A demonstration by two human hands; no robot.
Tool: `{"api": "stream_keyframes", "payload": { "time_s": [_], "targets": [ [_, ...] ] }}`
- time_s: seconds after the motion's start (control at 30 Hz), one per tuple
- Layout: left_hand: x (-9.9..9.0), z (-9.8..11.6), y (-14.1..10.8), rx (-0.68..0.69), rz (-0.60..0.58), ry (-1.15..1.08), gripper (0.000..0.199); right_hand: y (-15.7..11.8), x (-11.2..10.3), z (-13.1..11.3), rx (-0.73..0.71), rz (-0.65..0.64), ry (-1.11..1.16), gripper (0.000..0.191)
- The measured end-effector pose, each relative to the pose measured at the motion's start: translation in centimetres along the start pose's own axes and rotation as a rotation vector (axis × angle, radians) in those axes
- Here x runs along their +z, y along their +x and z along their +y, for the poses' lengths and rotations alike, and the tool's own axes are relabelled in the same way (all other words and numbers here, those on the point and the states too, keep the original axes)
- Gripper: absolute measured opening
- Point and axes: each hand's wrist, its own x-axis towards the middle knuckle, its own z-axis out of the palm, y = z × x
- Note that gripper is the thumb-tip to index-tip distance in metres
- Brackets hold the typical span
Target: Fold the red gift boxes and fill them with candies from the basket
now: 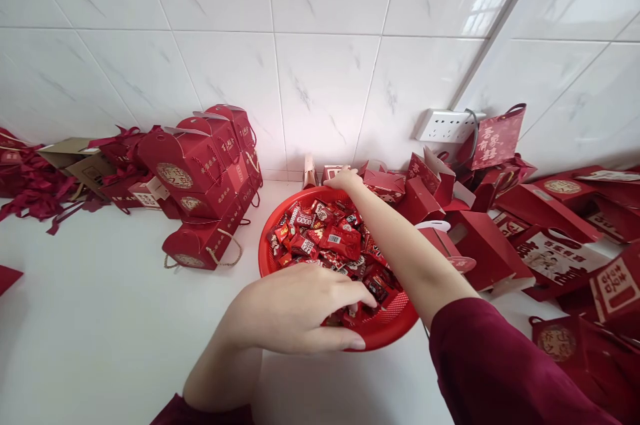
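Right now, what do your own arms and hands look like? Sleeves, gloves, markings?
Both sleeves are plain wine red with a slight sheen. The right sleeve stops partway up the forearm; only the end of the left sleeve shows. Left hand and right hand are gloveless, with no watch or bracelet visible. Some fingers are hidden.

- Basket (pixel 387 338): red, round, openwork visible in its side; upright, placed on the white table (pixel 125 331), near the tiled wall (pixel 320 98).
- Wrapped sweets (pixel 320 217): small, mostly red, printed in white, gold and black; heaped loosely at mixed angles inside the basket. A glossy red packet (pixel 342 243) with a pale barcode label is seen on top.
- Small box (pixel 334 172): red with a pale printed panel; located just beyond the basket's far rim, partly hidden, contents not seen.
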Motion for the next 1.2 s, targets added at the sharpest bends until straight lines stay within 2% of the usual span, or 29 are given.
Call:
{"api": "stream_keyframes", "payload": {
  "time_s": [0.03, 0.13, 0.2, 0.37, 0.5, 0.6, 0.67, 0.73, 0.8, 0.9, 0.97, 1.03, 1.1, 1.13, 1.2],
  "targets": [
    [0.0, 0.0, 0.1, 0.005, -0.006, 0.000, 0.040, -0.1, -0.1, 0.0, -0.017, 0.005, 0.009, 0.054],
    [0.1, 0.4, 0.2, -0.010, -0.033, 0.011, 0.040, -0.6, 0.1, 0.0, -0.075, 0.074, 0.048, 0.096],
    [0.2, 0.8, 0.2, -0.033, -0.064, 0.028, 0.040, -0.9, 0.2, 0.1, -0.094, 0.128, 0.084, 0.110],
    [1.2, 1.6, 0.9, -0.050, -0.156, 0.093, 0.039, -1.6, -0.3, 0.6, -0.133, 0.205, 0.186, 0.109],
    [3.1, 1.4, 2.3, -0.076, -0.169, 0.212, 0.040, -2.1, -2.6, 1.0, -0.266, 0.337, 0.281, 0.106],
    [4.9, 1.2, 3.5, -0.095, -0.178, 0.305, 0.049, -2.6, -4.8, 1.0, -0.351, 0.383, 0.608, 0.108],
    [6.0, 1.4, 4.3, -0.110, -0.176, 0.365, 0.042, -3.1, -6.2, 1.1, -0.333, 0.298, 0.882, 0.103],
    [6.8, 1.6, 4.9, -0.144, -0.188, 0.405, 0.031, -4.0, -7.4, 1.4, -0.291, 0.170, 1.015, 0.088],
    [7.2, 1.8, 5.3, -0.171, -0.217, 0.414, 0.031, -5.6, -8.4, 2.2, -0.253, -0.034, 1.144, 0.078],
    [7.2, 1.6, 5.8, -0.155, -0.207, 0.423, 0.027, -9.1, -9.6, 4.2, -0.209, -0.456, 1.458, 0.069],
    [7.2, 1.3, 6.2, -0.129, -0.161, 0.433, 0.025, -11.7, -10.2, 5.8, -0.253, -0.582, 1.571, 0.061],
    [7.1, 1.1, 6.6, -0.095, -0.090, 0.449, 0.029, -14.3, -10.4, 7.4, -0.288, -0.564, 1.635, 0.051],
    [6.8, 1.1, 6.7, -0.011, 0.011, 0.466, 0.026, -16.4, -10.5, 8.8, -0.311, -0.456, 1.679, 0.045],
    [6.5, 1.3, 6.4, 0.061, 0.092, 0.468, 0.020, -17.4, -10.5, 9.4, -0.326, -0.398, 1.686, 0.044],
    [5.8, 1.9, 5.6, 0.239, 0.337, 0.467, 0.011, -18.9, -10.5, 10.4, -0.360, -0.356, 1.665, 0.043]
  ]
}}
